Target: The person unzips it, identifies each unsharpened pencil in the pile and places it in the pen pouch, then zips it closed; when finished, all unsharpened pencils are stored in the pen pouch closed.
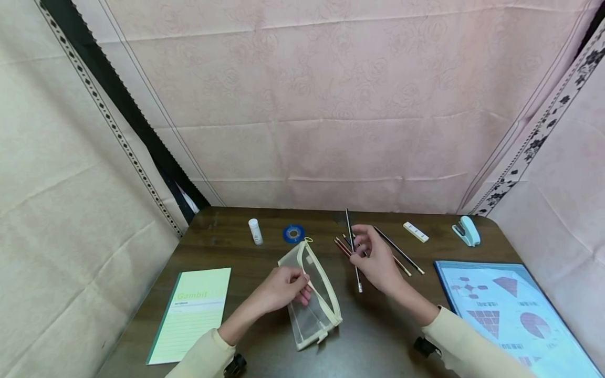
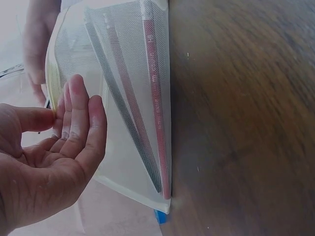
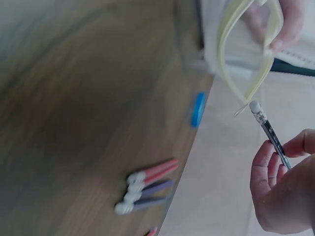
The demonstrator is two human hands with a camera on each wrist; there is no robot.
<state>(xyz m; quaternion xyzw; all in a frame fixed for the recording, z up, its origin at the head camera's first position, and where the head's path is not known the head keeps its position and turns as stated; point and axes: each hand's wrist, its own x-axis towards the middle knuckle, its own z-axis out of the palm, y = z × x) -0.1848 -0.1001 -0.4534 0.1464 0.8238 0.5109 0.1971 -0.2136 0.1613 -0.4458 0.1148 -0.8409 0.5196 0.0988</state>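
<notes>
My left hand (image 1: 285,288) pinches the cream zippered edge of a see-through mesh pencil pouch (image 1: 302,321), which stands with its mouth spread. Through the mesh in the left wrist view, red pencils (image 2: 156,98) and a dark pencil (image 2: 120,93) lie inside. Held between the right thumb and fingers is a dark pencil (image 1: 351,231), its white eraser end (image 3: 255,106) toward the pouch in the right wrist view. That right hand (image 1: 375,260) is up above other pencils (image 1: 400,251), partly hiding them. Red and dark barrels with pale ends show there, blurred in the right wrist view.
Behind the pouch are a blue tape roll (image 1: 293,233) and a glue stick (image 1: 255,231). A green notebook (image 1: 191,315) lies at left. On the right are a white eraser-like block (image 1: 416,231), a mint stapler (image 1: 467,231) and a blue folder with charts (image 1: 510,315).
</notes>
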